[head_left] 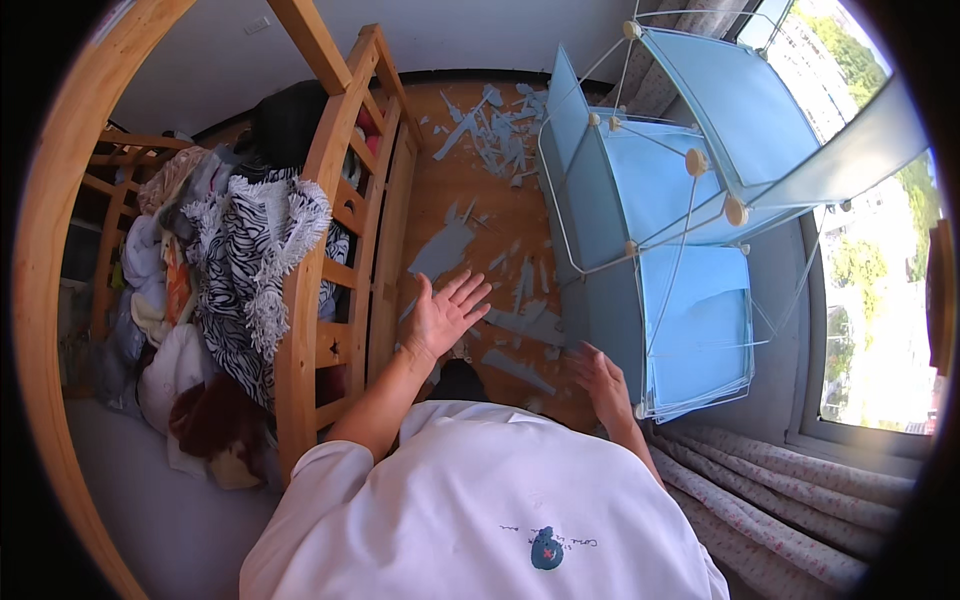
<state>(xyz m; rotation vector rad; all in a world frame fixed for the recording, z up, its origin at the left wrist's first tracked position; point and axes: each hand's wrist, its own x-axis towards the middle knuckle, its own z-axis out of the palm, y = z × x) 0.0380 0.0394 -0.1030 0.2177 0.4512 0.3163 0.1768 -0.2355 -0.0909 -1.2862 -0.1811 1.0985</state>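
Note:
My left hand (444, 314) is spread open, palm down, above the wooden floor (455, 190) beside the wooden bed frame (345, 230); it holds nothing. My right hand (598, 378) reaches down to the bottom front edge of the blue wire-framed cube cabinet (660, 220), its fingers curled at a grey strip and the panel edge; whether it grips anything is unclear. Several torn grey strips (520, 325) lie on the floor between and ahead of both hands.
A heap of clothes and a zebra-print throw (250, 260) fills the bed at left. More grey scraps (495, 130) are scattered by the far wall. A window (870, 290) and a flowered curtain (780, 500) are on the right.

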